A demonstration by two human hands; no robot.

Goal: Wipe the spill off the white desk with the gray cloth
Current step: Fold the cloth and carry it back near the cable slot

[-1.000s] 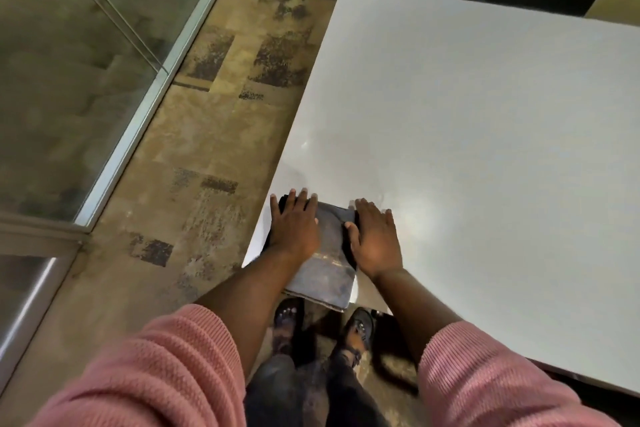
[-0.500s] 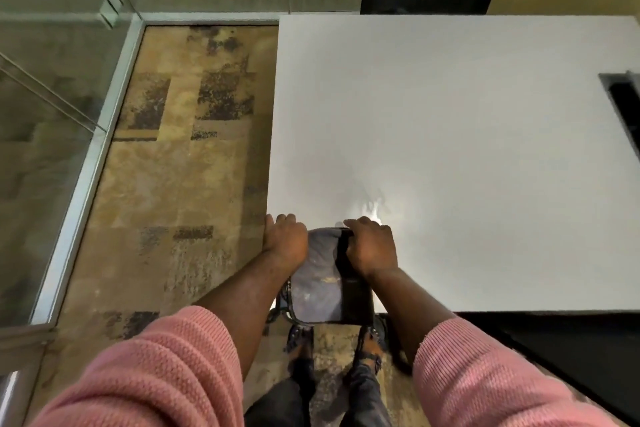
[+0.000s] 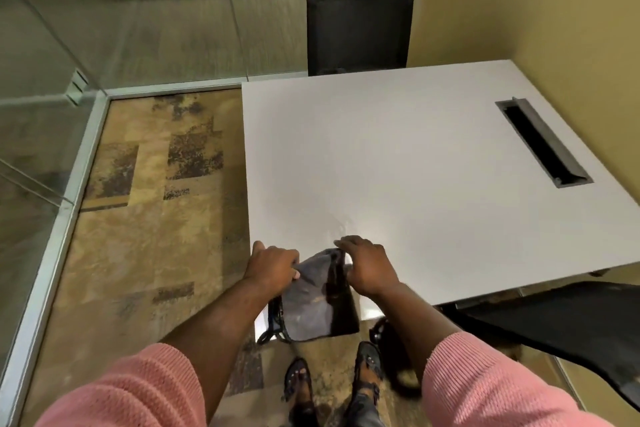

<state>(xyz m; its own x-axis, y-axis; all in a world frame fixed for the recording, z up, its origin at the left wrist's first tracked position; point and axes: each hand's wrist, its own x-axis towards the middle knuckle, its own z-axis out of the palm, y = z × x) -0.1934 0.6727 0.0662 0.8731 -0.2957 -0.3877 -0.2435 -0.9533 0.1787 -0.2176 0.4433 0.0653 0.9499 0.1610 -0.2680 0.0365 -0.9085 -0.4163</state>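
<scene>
The gray cloth (image 3: 313,298) lies bunched at the near left corner of the white desk (image 3: 415,166), part of it hanging over the front edge. My left hand (image 3: 272,267) grips its left side at the desk corner. My right hand (image 3: 369,265) grips its right side, fingers curled over the top fold. A faint wet glint of the spill (image 3: 341,224) shows on the desk just beyond my right hand.
A black chair (image 3: 360,28) stands at the desk's far side. A cable slot (image 3: 540,142) is cut in the desk at right. Another dark chair seat (image 3: 571,322) sits at lower right. Glass walls run along the left and back; a yellow wall stands at right.
My head has lifted, showing the whole desk and the far chair. Both hands went from lying flat on the cloth to gripping its sides, and the cloth has bunched up.
</scene>
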